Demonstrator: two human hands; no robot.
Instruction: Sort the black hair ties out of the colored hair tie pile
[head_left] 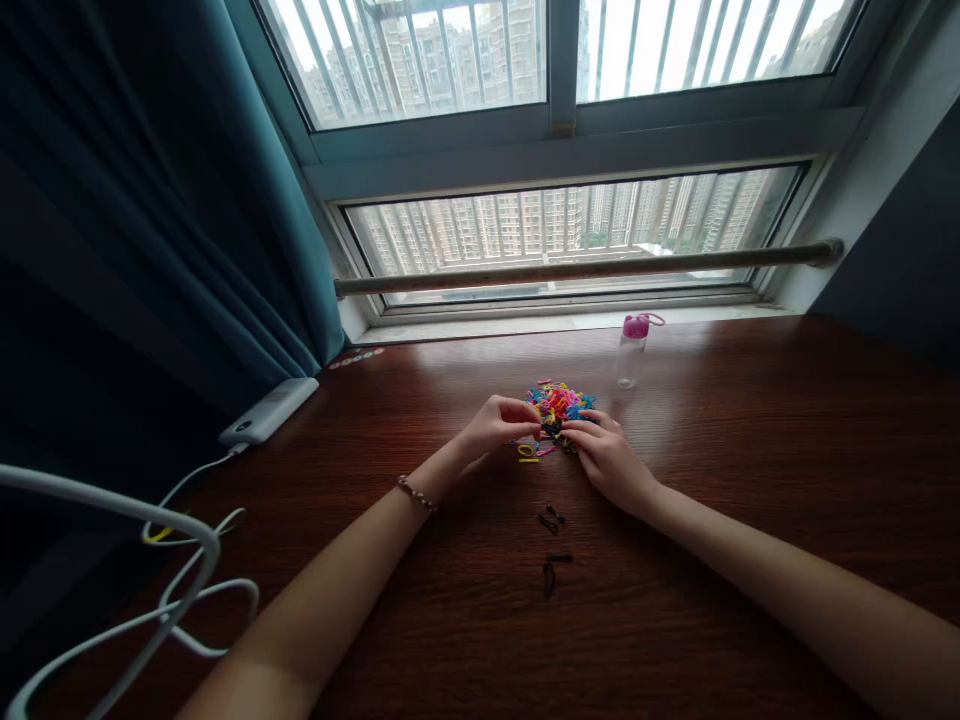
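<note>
A heap of small, brightly coloured hair ties lies on the brown wooden table. At the left edge of the heap is my left hand, thumb and fingertips pinched together; what they hold, if anything, is too small to make out. My right hand rests on the heap's right side with its fingers stretched out and apart, touching the ties. A few loose ties, including a yellow tie, lie just in front of the heap. Nearer to me are several black hair ties, lying in two small groups.
A clear bottle with a pink cap stands behind the heap, towards the window. At the left, a white power strip and a looped white cable lie beside the blue curtain. A rail crosses the window.
</note>
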